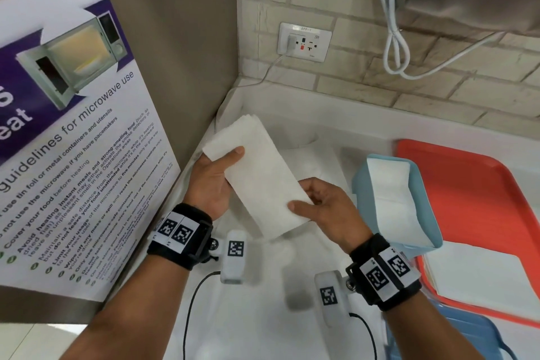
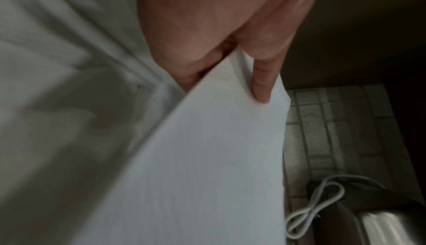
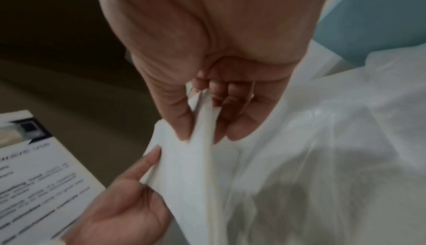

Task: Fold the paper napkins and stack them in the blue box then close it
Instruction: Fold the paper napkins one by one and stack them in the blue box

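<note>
A microwave-use poster [image 1: 73,137] leans at the desk's left edge, its left side cut off by the frame. Just right of it, the left hand [image 1: 211,181] pinches the far end of a folded white napkin [image 1: 257,175], thumb on top and fingers hidden beneath the paper. In the left wrist view the thumb [image 2: 261,85] lies flat on the sheet [image 2: 207,157], which fills most of that blurred picture. The napkin is lifted above the white desk [image 1: 263,316], slanting from the back-left corner toward the near middle. The right hand [image 1: 324,207] grips its near end, thumb over the top, fingers curled under it; the right wrist view shows the folded layers [image 3: 202,157] pinched between thumb and fingers, though blur makes the number of layers hard to tell. More white paper seems to lie on the desk behind the napkin, but it blends with the surface. To the right stands the open blue box [image 1: 362,184], holding folded napkins [image 1: 394,202]. An orange tray [image 1: 482,184] at the desk's right edge carries a flat pile of white sheets [image 1: 482,275], cut off by the frame. At the near right corner a blue lid-like piece [image 1: 473,336] is partly hidden by the right forearm.
</note>
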`<act>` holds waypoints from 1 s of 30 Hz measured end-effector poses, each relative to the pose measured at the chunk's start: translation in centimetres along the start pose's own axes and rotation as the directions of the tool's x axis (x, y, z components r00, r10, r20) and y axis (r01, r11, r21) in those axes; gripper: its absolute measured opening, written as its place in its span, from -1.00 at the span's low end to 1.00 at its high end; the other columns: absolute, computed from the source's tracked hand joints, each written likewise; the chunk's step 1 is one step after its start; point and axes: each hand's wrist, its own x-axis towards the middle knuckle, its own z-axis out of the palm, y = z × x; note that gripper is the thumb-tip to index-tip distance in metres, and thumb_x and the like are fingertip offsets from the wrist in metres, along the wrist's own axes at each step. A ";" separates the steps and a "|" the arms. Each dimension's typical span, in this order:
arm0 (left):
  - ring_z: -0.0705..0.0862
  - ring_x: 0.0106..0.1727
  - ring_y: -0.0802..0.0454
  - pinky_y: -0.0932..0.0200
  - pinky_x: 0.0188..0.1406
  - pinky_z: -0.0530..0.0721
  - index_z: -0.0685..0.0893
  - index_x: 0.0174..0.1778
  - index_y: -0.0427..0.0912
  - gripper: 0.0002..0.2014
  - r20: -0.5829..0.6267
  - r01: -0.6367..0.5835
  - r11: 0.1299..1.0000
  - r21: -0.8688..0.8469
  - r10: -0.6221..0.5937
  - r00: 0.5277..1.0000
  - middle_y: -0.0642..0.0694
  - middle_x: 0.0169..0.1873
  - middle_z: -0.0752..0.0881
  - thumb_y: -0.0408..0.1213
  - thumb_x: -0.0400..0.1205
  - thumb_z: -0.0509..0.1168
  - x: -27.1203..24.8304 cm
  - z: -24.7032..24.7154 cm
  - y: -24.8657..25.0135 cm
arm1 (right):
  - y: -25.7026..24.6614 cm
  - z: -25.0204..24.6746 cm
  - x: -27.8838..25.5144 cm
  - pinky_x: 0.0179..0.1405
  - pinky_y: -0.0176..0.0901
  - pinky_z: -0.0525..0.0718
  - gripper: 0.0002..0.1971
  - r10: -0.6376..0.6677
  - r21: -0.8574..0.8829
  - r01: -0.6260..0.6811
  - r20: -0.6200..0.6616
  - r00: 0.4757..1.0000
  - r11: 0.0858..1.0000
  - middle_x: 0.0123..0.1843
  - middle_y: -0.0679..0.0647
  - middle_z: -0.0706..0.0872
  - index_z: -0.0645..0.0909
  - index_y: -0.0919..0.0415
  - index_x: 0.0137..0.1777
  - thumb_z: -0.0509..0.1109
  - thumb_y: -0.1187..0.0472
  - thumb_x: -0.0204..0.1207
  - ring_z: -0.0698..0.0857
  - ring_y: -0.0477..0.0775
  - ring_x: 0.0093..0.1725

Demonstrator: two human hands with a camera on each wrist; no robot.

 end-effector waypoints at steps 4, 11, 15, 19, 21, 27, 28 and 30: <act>0.82 0.20 -0.10 -0.01 0.06 0.81 0.60 0.45 -0.15 -0.35 0.050 0.004 0.982 0.186 -0.013 0.999 -0.14 0.18 0.84 -0.43 0.41 0.60 0.2 -1.9 -0.3 | -0.1 -2.8 -0.3 -0.15 -0.33 0.64 -0.79 -0.081 -0.199 0.047 -0.169 0.982 0.979 -0.20 -0.24 0.83 0.77 -0.07 -0.12 0.59 0.31 0.49 0.77 -0.20 -0.19; 0.84 -0.10 0.02 0.13 -0.09 0.77 0.79 0.02 -0.01 -0.73 0.234 -0.175 0.719 0.673 0.017 0.972 -0.02 -0.16 0.87 -0.45 0.54 0.58 0.1 -3.8 -2.2 | 0.2 -4.3 -1.0 -0.04 -0.32 0.61 -0.78 -0.206 -0.537 0.096 -0.148 0.967 0.838 -0.05 -0.18 0.76 0.69 -0.20 -0.09 0.57 0.21 0.52 0.71 -0.17 -0.07; 0.72 -0.24 -0.03 0.07 -0.18 0.67 0.74 -0.14 0.12 -0.75 0.215 -0.181 0.464 0.867 -0.020 0.976 0.02 -0.28 0.77 -0.25 0.47 0.67 0.6 -5.0 -3.9 | 2.5 -3.3 -0.7 -0.10 -0.23 0.52 -0.87 -0.148 -0.714 0.076 -0.040 0.988 0.696 -0.07 -0.13 0.69 0.73 -0.04 0.06 0.53 0.15 0.54 0.69 -0.02 -0.06; 0.61 -0.30 0.24 0.27 -0.22 0.53 0.77 -0.16 0.02 -0.81 0.227 -0.196 0.439 0.877 -0.017 0.974 0.15 -0.34 0.74 -0.30 0.50 0.65 0.6 -5.0 -4.5 | 3.0 -2.8 -0.8 -0.08 -0.11 0.64 -0.86 -0.167 -0.738 0.070 -0.058 0.984 0.671 -0.05 -0.19 0.70 0.68 -0.11 0.10 0.48 0.06 0.56 0.67 -0.09 -0.10; 0.60 -0.31 0.21 0.24 -0.23 0.52 0.75 -0.15 0.03 -0.80 0.220 -0.188 0.420 0.888 -0.028 0.975 0.16 -0.35 0.72 -0.28 0.51 0.65 0.9 -5.0 -4.5 | 2.6 -2.6 -0.8 -0.05 -0.06 0.67 -0.83 -0.139 -0.776 0.064 -0.031 0.990 0.628 0.02 -0.18 0.72 0.66 -0.11 0.17 0.42 0.03 0.61 0.69 -0.04 -0.04; 0.85 0.01 -0.02 -0.05 0.16 0.79 0.80 0.08 0.02 -0.80 0.261 -0.192 0.585 0.788 -0.036 0.965 0.00 -0.05 0.89 -0.24 0.57 0.59 0.4 -2.3 -2.6 | 0.9 -3.5 -1.1 -0.01 -0.04 0.64 -0.73 -0.036 -0.793 0.024 0.003 0.999 0.608 0.09 -0.09 0.76 0.58 -0.05 0.30 0.35 -0.05 0.66 0.71 0.09 0.10; 0.86 0.07 -0.02 -0.05 0.20 0.80 0.80 0.12 -0.01 -0.79 0.272 -0.190 0.632 0.751 -0.035 0.962 -0.01 0.00 0.90 -0.34 0.62 0.54 0.2 -1.3 -2.0 | 0.6 -4.1 -1.5 -0.02 -0.02 0.65 -0.74 -0.014 -0.740 -0.003 -0.017 1.000 0.673 0.04 -0.13 0.76 0.58 -0.07 0.26 0.39 -0.08 0.63 0.72 0.06 0.07; 0.85 0.12 -0.04 -0.02 0.12 0.83 0.79 0.16 -0.04 -0.76 0.298 -0.183 0.709 0.682 -0.041 0.954 -0.04 0.05 0.89 -0.40 0.63 0.52 0.2 1.1 -1.1 | 0.1 -5.4 -2.4 0.00 -0.03 0.69 -0.74 0.014 -0.567 -0.041 -0.052 0.999 0.823 0.00 -0.18 0.78 0.58 -0.14 0.19 0.48 -0.13 0.57 0.73 -0.06 0.02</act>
